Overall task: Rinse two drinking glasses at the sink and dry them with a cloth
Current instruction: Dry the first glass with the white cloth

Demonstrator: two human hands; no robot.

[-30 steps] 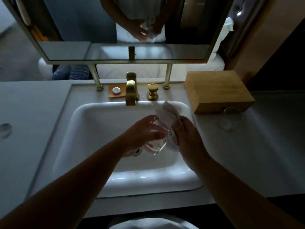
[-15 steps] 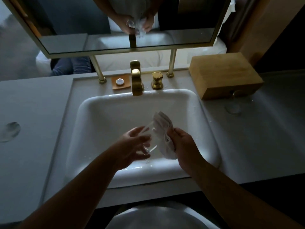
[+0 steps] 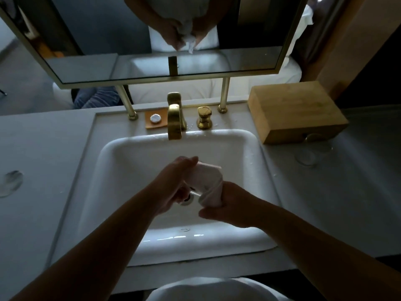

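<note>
The white sink [image 3: 121,170] fills mid-frame, set in the grey desk [image 3: 43,148]. Above its drain both hands meet: the left hand [image 3: 173,183] curls round a glass [image 3: 191,193], mostly hidden, while the right hand [image 3: 227,205] grips the cloth [image 3: 208,183] bunched over it, lying up-left from that grip. A second glass [image 3: 307,157] stands at right, nearer the right hand.

Two hands [image 3: 173,183], two glasses [image 3: 307,156], one cloth [image 3: 208,187], one sink [image 3: 134,170].

Dim, bluish room, glare on the sink rim [image 3: 173,237] — forearms in shadow, wide-angle bending at edges
</note>
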